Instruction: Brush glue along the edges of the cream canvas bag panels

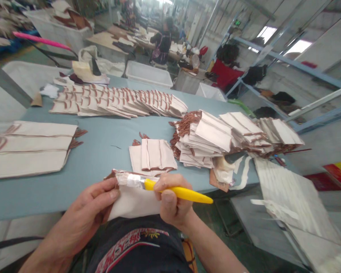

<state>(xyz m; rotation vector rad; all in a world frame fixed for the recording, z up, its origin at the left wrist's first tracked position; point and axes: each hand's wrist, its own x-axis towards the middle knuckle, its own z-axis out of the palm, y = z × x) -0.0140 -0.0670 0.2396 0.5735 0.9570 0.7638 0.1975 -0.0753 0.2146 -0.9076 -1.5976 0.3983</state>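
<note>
My left hand [86, 214] pinches a cream fabric piece [133, 201] with a brown edge, holding it at the near edge of the blue table [102, 129]. My right hand [170, 201] is closed round a yellow-handled brush [184, 193] whose metal ferrule and bristles lie across the top of that piece. Just beyond it on the table lies a small stack of the same cream pieces [153, 155].
A big heap of cream pieces [216, 138] lies at right, an overlapping row [116, 102] at the back, large flat pieces [31, 149] at left. White bins [149, 74] stand behind the table. A seated person [161, 41] works far off. Pale panels [290, 201] lean low at right.
</note>
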